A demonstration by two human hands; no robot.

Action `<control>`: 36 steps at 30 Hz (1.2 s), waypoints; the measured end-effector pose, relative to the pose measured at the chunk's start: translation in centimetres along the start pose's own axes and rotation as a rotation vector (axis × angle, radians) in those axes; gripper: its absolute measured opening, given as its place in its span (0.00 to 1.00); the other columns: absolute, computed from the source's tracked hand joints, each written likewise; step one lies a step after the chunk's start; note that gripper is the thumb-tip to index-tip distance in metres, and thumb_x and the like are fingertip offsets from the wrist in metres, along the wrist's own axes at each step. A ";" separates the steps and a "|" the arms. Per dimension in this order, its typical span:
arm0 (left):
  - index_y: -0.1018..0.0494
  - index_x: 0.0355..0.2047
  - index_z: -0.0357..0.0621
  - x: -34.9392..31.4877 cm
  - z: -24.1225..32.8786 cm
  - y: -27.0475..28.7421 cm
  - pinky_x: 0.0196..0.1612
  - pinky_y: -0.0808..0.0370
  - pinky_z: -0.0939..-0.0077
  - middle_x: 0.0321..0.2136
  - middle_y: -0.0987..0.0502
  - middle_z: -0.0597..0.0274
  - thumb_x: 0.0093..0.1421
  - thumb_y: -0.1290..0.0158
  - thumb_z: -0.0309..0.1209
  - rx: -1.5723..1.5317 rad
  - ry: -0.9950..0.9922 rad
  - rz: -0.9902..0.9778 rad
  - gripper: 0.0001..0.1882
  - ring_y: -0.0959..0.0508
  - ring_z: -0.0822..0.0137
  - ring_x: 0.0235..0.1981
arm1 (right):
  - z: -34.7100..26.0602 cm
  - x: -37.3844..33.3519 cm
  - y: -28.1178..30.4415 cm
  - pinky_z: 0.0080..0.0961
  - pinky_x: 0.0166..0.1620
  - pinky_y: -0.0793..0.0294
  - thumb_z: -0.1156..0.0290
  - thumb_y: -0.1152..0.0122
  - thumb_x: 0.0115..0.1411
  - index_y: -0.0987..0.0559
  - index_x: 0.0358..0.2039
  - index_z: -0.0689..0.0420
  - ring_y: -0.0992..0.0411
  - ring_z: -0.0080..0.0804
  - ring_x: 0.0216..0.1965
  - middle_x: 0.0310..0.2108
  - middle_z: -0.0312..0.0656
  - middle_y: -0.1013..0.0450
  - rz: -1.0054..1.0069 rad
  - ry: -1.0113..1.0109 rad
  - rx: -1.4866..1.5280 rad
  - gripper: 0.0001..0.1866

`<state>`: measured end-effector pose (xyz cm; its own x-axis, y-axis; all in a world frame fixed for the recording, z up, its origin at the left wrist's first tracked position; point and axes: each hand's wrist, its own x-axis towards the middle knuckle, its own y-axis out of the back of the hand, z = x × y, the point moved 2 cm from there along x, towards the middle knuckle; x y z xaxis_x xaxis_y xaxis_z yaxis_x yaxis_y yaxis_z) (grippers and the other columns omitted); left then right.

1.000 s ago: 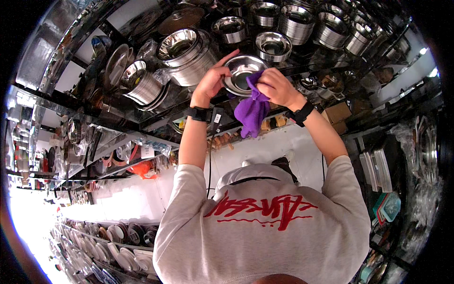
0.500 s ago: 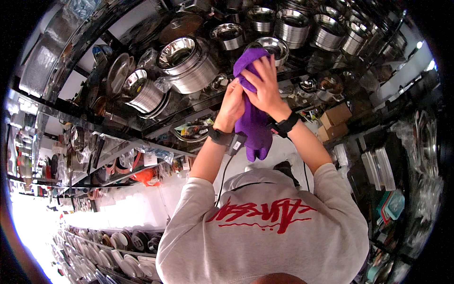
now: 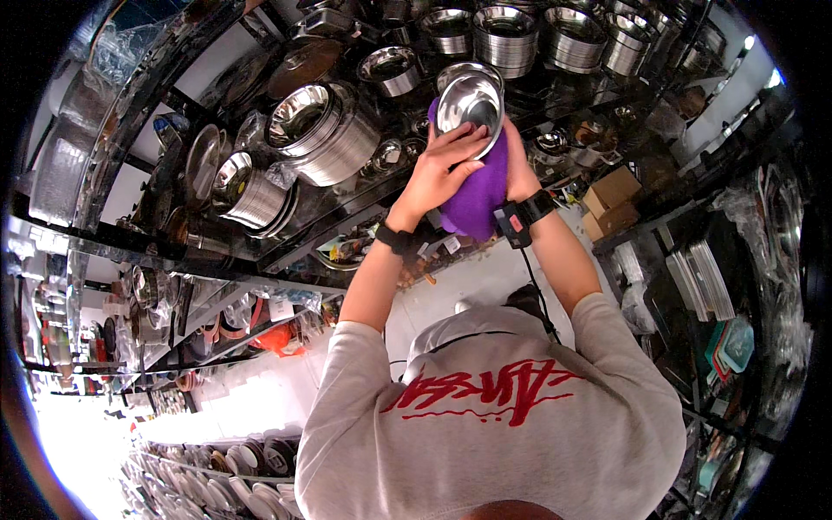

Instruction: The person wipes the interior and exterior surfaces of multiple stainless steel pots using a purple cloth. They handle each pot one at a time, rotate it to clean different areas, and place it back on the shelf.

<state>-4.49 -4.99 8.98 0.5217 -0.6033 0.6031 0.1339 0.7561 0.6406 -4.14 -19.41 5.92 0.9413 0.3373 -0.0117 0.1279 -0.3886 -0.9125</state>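
A shiny metal bowl (image 3: 469,97) is held up in front of me, tilted so that its hollow side shows. My left hand (image 3: 438,171) lies across its near rim, with fingers reaching onto the inner surface. Behind the bowl hangs a purple cloth (image 3: 475,198), bunched against its underside and drooping below. On the cloth's right side, my right hand (image 3: 517,165) grips cloth and bowl from behind; most of its fingers are hidden. Both wrists wear black bands, the right one with a small dark box on it.
A dark shelf ahead carries stacked metal bowls (image 3: 506,43) and a wide stack of metal basins (image 3: 334,143). Further left stands another metal stack (image 3: 251,195). Cardboard boxes (image 3: 612,201) sit at right on a lower level, near flat white sheets (image 3: 704,282).
The bowl's inside has come into view, where purple cloth covered it before. My left hand has moved from the cloth onto the rim, and my right hand has slipped behind.
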 end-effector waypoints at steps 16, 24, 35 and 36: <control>0.24 0.44 0.49 5.5 -5.8 -3.2 0.53 0.30 0.60 0.44 0.23 0.59 0.56 0.46 0.27 0.243 -0.047 0.153 0.14 0.29 0.53 0.52 | -6.9 2.4 5.9 0.37 0.39 0.29 0.44 0.56 0.63 0.25 0.44 0.59 0.26 0.44 0.38 0.37 0.48 0.24 0.704 0.593 -1.202 0.29; 0.23 0.44 0.49 6.9 -10.0 -4.8 0.57 0.35 0.58 0.45 0.23 0.55 0.58 0.46 0.33 0.415 0.060 0.052 0.13 0.30 0.51 0.53 | -11.3 3.4 9.7 0.47 0.31 0.27 0.48 0.55 0.63 0.25 0.43 0.61 0.27 0.58 0.26 0.23 0.58 0.26 0.926 0.864 -1.838 0.27; 0.25 0.45 0.46 8.2 -10.6 -3.2 0.53 0.39 0.47 0.46 0.25 0.50 0.58 0.48 0.44 0.517 0.195 0.251 0.20 0.31 0.49 0.52 | -11.0 4.0 11.5 0.45 0.33 0.27 0.51 0.51 0.61 0.24 0.43 0.58 0.26 0.56 0.28 0.25 0.57 0.25 0.869 0.920 -1.851 0.23; 0.25 0.44 0.42 8.6 -11.6 -2.2 0.48 0.32 0.53 0.44 0.25 0.47 0.57 0.47 0.41 0.549 0.244 0.293 0.19 0.27 0.47 0.46 | -11.1 4.0 12.0 0.45 0.34 0.27 0.52 0.50 0.61 0.24 0.42 0.58 0.26 0.55 0.28 0.26 0.57 0.25 0.873 0.896 -1.817 0.22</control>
<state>9.53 -8.89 7.26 0.6558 -0.2691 0.7053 -0.4569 0.6023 0.6546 4.67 -32.25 -0.54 0.6960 -0.4777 0.5360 -0.7167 -0.5079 0.4780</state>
